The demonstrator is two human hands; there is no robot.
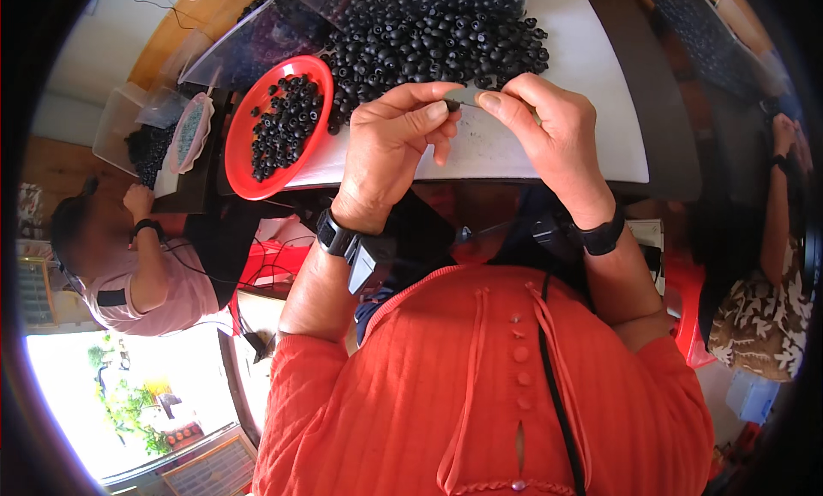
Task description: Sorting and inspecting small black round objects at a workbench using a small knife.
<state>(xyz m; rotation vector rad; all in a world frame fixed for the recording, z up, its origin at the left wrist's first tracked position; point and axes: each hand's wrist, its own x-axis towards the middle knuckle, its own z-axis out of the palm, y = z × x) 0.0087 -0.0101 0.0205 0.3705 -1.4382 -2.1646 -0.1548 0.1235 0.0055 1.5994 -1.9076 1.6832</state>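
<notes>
Observed at the white table [591, 110]: the seated person in an orange top works with both hands raised just over the near edge. The left hand [390, 144] has thumb and forefinger pinched together on a small black bead [452, 105], held at its 2 o'clock side. The right hand [553, 136] meets it from 3 o'clock, thumb and forefinger closed to a fine point just beside the bead; whatever thin thing it grips there is too small to make out. The fingertips of the two hands nearly touch at the bead.

Each wrist carries a black band.

At 12 o'clock from the hands lies a large heap of black beads [437, 33], spread loose on the table. At 10 o'clock from the left hand a red dish [244, 174] holds a smaller lot of the same beads, its rim touching the heap's edge. Clear plastic bags [249, 46] lie at 11 o'clock beyond the dish.

A second person [129, 273] sits at 9 o'clock by clear containers, and a third [763, 299] at 3 o'clock, both well apart from the observed hands.
</notes>
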